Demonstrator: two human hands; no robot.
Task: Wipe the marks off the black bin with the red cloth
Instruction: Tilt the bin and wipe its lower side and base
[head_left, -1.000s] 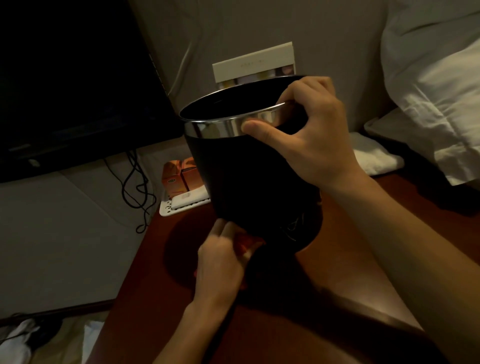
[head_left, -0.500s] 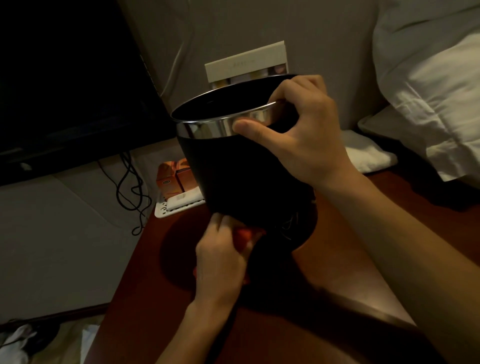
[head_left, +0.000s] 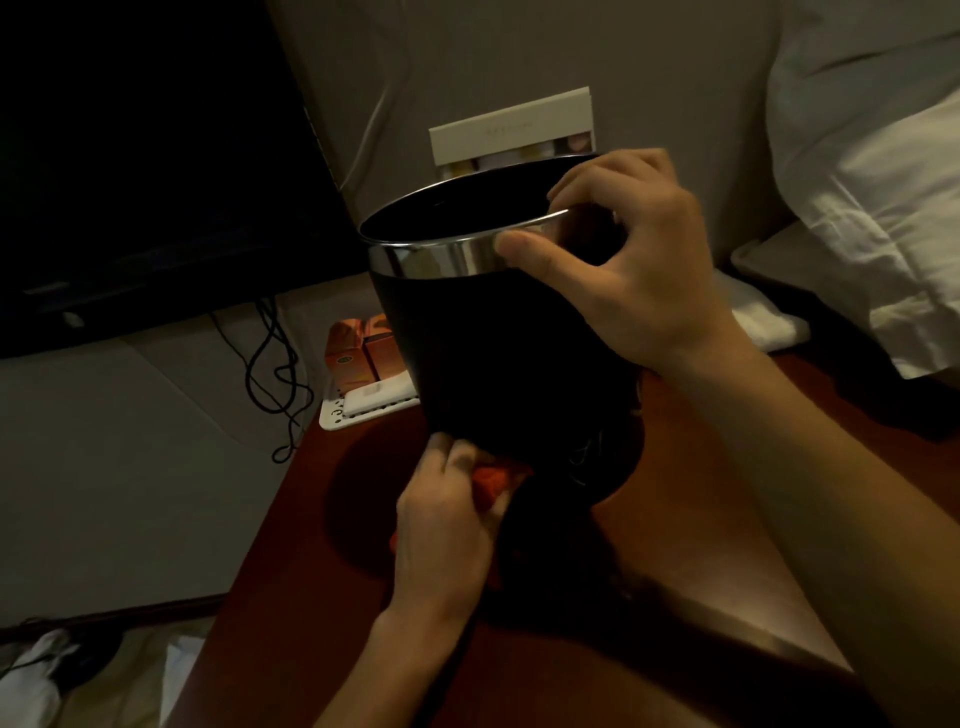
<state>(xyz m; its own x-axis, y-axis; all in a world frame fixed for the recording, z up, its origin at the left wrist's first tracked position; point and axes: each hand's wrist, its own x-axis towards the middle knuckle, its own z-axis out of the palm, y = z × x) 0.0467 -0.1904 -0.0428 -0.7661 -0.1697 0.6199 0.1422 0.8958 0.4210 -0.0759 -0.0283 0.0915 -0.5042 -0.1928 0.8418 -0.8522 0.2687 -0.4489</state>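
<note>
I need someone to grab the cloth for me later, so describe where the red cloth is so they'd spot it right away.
Start at the reddish-brown table and find the black bin with the shiny metal rim, tilted and held at the rim by the right hand. At the bin's lower edge, the left hand grips the red cloth. It is bunched up and the only bright red thing there.

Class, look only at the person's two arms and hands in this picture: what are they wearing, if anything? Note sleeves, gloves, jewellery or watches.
Both are bare. The left hand and right hand wear no gloves, and no rings show on the visible fingers. Neither wrist carries a watch or band. No sleeve shows on either forearm as far as the picture reaches. The dim light could hide small details.
</note>
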